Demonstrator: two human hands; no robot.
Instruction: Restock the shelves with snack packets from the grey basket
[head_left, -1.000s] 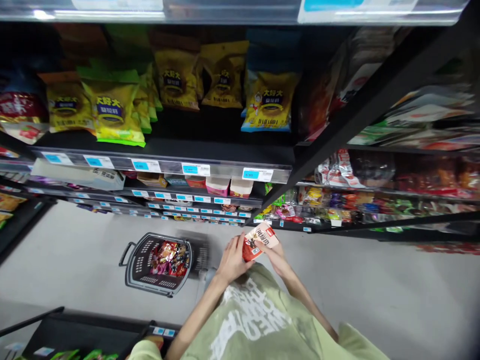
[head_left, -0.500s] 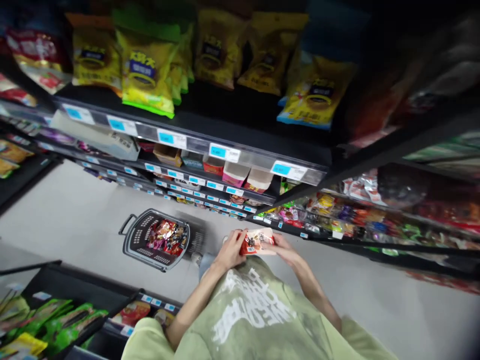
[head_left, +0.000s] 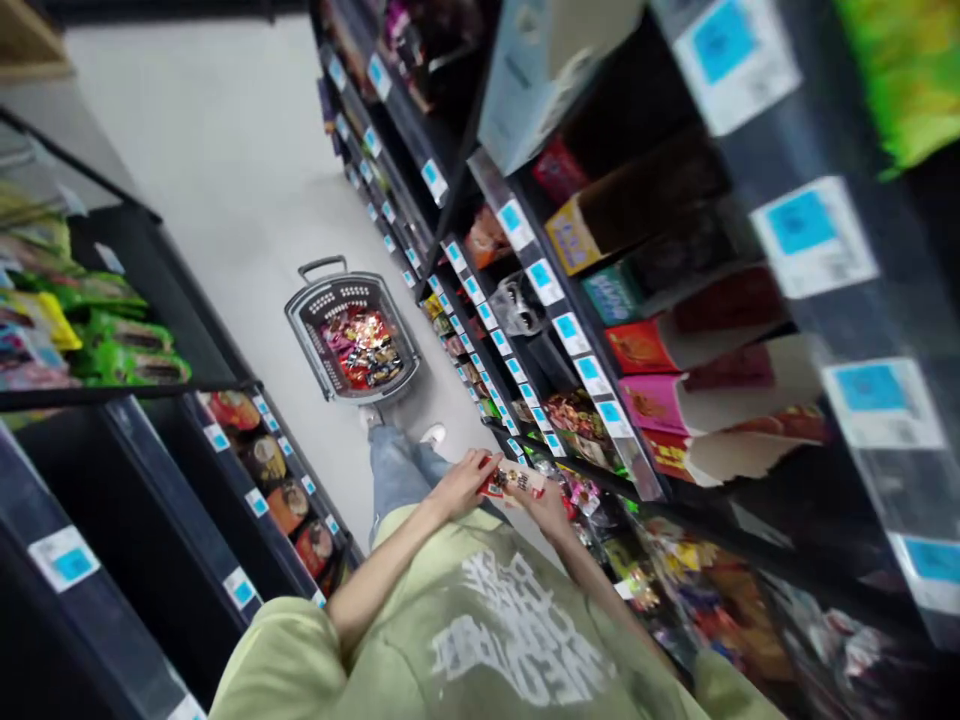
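Note:
I hold a small red and white snack packet (head_left: 514,481) in front of my chest with both hands. My left hand (head_left: 463,485) grips its left end with the fingers curled over it. My right hand (head_left: 547,507) supports the right end from below, fingers closed on it. A grey shopping basket (head_left: 321,300) stands on the floor ahead, with several colourful packets (head_left: 362,346) in it. My jeans and white shoes (head_left: 433,434) show just behind the basket.
Black shelves (head_left: 577,330) with blue price tags and boxed snacks run along the right side. A second black shelf unit (head_left: 142,400) with green packets and bowls stands on the left. A pale floor aisle (head_left: 225,150) runs between them.
The view has swung down and rolled to the left, so the aisle now runs away from me. Both hands still hold the packet, now lower and flatter.

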